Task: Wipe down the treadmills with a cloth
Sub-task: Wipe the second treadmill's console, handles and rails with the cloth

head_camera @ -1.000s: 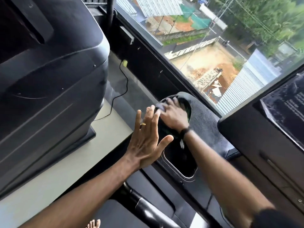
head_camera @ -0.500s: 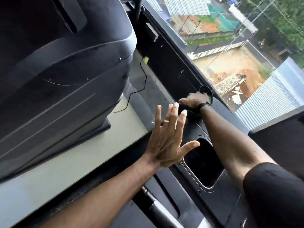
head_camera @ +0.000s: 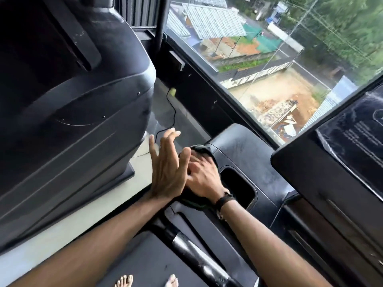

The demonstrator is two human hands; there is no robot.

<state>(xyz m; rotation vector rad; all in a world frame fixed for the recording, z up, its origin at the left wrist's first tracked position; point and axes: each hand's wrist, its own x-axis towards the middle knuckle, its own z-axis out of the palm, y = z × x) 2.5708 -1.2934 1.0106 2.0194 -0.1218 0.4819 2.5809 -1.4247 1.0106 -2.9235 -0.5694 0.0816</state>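
Right hand (head_camera: pixel 204 179) presses the cloth (head_camera: pixel 202 150) on the treadmill console (head_camera: pixel 248 154), left hand (head_camera: pixel 167 168) spread empty; wiping looks midway, neighbouring treadmill (head_camera: pixel 72 100) seemingly left.

Right hand (head_camera: pixel 204 179) presses dark cloth (head_camera: pixel 202 151) onto treadmill console (head_camera: pixel 248 150)

R hand (head_camera: pixel 204 179) on cloth (head_camera: pixel 202 150) atop treadmill console (head_camera: pixel 248 150), L hand (head_camera: pixel 167 168) just left, window (head_camera: pixel 269 69) behind.
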